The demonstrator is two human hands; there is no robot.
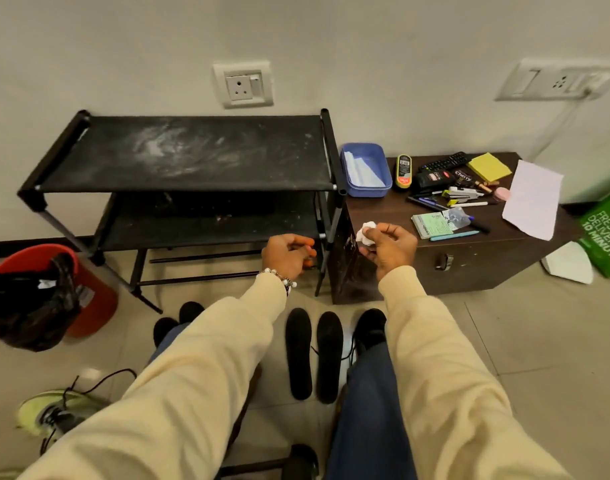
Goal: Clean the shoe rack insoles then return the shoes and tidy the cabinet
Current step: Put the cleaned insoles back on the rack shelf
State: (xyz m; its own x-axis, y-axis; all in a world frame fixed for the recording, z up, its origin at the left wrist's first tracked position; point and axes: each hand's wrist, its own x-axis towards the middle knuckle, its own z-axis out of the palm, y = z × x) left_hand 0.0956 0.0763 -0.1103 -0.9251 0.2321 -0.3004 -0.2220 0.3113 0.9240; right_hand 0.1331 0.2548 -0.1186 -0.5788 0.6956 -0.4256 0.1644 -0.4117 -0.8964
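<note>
With the shoe rack (189, 152) at upper left still being left dusty and shoeless and two insoles (314, 355) lying at lower centre, a crumpled tissue (366, 232) is being pinched by the right hand (388, 245), while the left hand (288, 256) is being held loosely curled, its contents unclear.

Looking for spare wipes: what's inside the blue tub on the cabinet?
The blue tub holds white sheets lying along its left side, paper or tissue. Its near wall hides part of the bottom, so anything beneath them cannot be seen.

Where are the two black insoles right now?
Head view, low centre: the insoles lie side by side on the floor tiles between the person's arms, in front of the shoe rack.
</note>
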